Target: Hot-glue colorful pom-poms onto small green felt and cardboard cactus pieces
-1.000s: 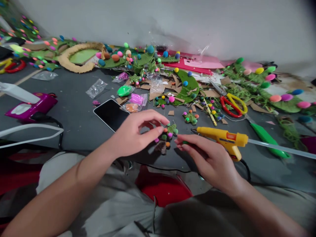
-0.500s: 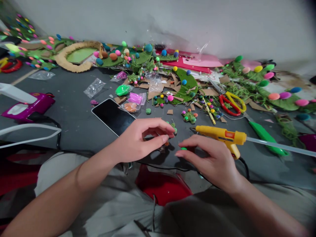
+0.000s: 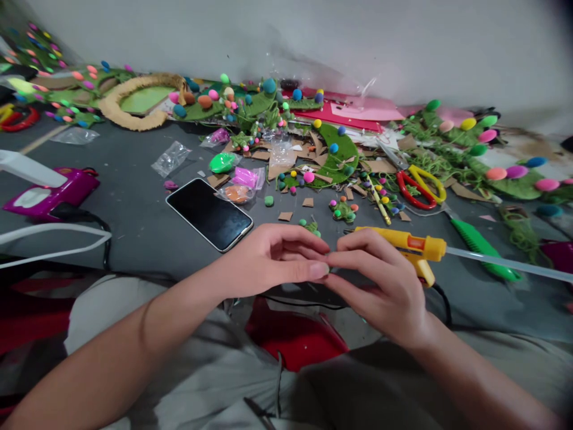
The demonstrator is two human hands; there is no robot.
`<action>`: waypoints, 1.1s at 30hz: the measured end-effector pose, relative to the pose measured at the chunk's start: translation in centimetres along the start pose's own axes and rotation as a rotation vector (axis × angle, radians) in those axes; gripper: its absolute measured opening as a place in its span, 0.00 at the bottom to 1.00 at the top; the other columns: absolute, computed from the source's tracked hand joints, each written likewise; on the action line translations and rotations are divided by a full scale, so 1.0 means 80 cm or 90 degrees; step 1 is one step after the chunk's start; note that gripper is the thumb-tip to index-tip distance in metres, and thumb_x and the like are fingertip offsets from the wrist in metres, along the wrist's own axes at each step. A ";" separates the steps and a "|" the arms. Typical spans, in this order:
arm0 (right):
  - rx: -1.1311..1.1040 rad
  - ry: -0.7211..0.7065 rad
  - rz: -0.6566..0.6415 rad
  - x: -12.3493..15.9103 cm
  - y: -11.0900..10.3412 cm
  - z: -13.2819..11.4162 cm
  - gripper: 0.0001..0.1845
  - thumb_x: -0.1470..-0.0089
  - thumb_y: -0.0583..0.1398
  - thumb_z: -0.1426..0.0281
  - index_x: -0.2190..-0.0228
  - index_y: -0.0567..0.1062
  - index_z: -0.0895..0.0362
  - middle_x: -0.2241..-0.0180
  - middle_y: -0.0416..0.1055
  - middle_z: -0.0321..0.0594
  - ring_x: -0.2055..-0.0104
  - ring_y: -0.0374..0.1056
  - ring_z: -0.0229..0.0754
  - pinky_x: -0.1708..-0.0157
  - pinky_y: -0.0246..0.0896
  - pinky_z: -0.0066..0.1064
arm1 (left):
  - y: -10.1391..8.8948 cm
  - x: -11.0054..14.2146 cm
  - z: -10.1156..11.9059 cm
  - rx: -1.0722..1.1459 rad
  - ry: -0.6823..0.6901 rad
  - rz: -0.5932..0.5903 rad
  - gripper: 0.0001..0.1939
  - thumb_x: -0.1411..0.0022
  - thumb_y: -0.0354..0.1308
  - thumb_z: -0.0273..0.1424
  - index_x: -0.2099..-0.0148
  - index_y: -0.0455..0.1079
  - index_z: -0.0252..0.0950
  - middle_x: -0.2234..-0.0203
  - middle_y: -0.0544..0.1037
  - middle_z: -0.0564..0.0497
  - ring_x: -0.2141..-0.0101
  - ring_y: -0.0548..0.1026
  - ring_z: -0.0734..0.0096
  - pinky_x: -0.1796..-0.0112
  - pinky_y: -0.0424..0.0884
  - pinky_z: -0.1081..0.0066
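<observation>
My left hand is closed, thumb pressed toward the curled fingers; whatever it holds is hidden. Its fingertips meet those of my right hand, which pinches with thumb and forefinger. A small green piece showed between the right fingertips a moment ago; now the fingers cover it. Just beyond them lies a little cluster of green balls. To its right sits a green cluster with coloured balls. A yellow hot glue gun with a clear glue stick lies behind my right hand. Near my left wrist rests a phone.
Red-and-yellow scissors and a green-handled cutter lie to the right. Behind are bagged clay packets, cardboard scraps and a green felt crescent. A tan ring and a purple device are on the left.
My left hand has moved right and slightly down, until its fingertips meet the right hand's. The green piece is now covered, while the phone's near end and a cardboard scrap are uncovered.
</observation>
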State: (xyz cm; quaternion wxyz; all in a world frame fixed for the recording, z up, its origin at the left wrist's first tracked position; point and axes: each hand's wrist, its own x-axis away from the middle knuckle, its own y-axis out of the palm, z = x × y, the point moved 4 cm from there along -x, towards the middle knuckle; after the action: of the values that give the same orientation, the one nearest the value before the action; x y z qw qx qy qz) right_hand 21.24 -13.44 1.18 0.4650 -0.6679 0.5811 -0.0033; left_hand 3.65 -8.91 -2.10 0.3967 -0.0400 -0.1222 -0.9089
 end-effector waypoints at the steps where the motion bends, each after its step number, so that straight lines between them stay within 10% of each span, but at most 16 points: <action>1: 0.004 -0.004 -0.001 0.000 0.001 0.000 0.05 0.42 0.67 0.72 0.63 0.81 0.51 0.64 0.74 0.40 0.64 0.73 0.40 0.63 0.73 0.34 | 0.002 -0.001 -0.001 0.024 -0.010 0.006 0.14 0.41 0.72 0.32 0.53 0.78 0.37 0.62 0.85 0.49 0.61 0.84 0.68 0.58 0.80 0.72; 18: -0.055 0.030 -0.057 0.017 -0.002 0.002 0.19 0.43 0.69 0.73 0.49 0.76 0.56 0.59 0.76 0.41 0.59 0.73 0.37 0.56 0.71 0.29 | -0.026 0.001 0.022 -0.089 0.085 0.132 0.08 0.38 0.69 0.32 0.57 0.83 0.37 0.65 0.84 0.49 0.69 0.79 0.75 0.67 0.78 0.78; 23: -0.120 0.031 -0.201 0.033 0.008 0.005 0.08 0.39 0.65 0.71 0.57 0.79 0.59 0.69 0.76 0.38 0.68 0.70 0.35 0.67 0.65 0.27 | -0.053 0.006 0.031 -0.115 0.118 0.165 0.10 0.38 0.69 0.38 0.66 0.81 0.36 0.81 0.77 0.54 0.81 0.73 0.79 0.78 0.72 0.79; 29: -0.205 0.168 -0.387 0.060 -0.013 0.021 0.05 0.38 0.63 0.69 0.67 0.78 0.54 0.75 0.70 0.32 0.73 0.64 0.32 0.73 0.57 0.25 | -0.078 0.013 0.042 -0.112 0.098 0.158 0.10 0.32 0.65 0.33 0.54 0.81 0.33 0.65 0.85 0.46 0.67 0.83 0.70 0.65 0.80 0.74; 33: -0.147 0.275 -0.545 0.087 -0.051 0.038 0.10 0.40 0.63 0.66 0.74 0.76 0.52 0.76 0.70 0.33 0.74 0.66 0.33 0.75 0.60 0.25 | -0.086 0.015 0.045 -0.132 0.121 0.144 0.07 0.33 0.65 0.33 0.62 0.81 0.35 0.75 0.81 0.52 0.76 0.77 0.78 0.73 0.75 0.80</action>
State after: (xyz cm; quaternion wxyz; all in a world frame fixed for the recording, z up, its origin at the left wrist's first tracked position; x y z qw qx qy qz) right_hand 28.30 -17.44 -1.71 0.2138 -0.8780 0.3338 -0.2682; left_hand -2.29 -4.40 0.27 0.4996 -0.0080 0.0156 -0.8661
